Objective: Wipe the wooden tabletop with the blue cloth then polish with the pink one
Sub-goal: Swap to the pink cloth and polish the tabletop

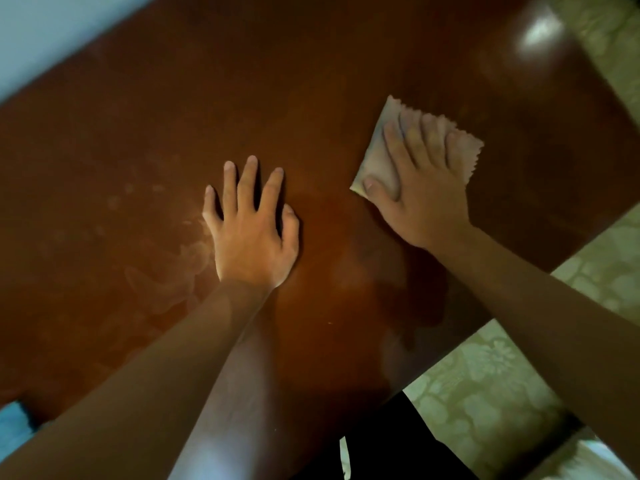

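Observation:
The dark glossy wooden tabletop [311, 98] fills most of the view. My right hand [422, 188] presses flat on the folded pink cloth [377, 164] at the table's right side, fingers spread over it; the cloth's zigzag edge shows beyond my fingertips. My left hand [251, 226] lies palm down on the bare wood near the middle, fingers apart, holding nothing. A blue cloth [14, 424] peeks in at the lower left edge, mostly cut off by the frame.
Hazy smears mark the wood left of my left hand. The table's right edge runs diagonally, with pale patterned floor [485, 393] beyond it. A light wall [41, 29] shows at the upper left.

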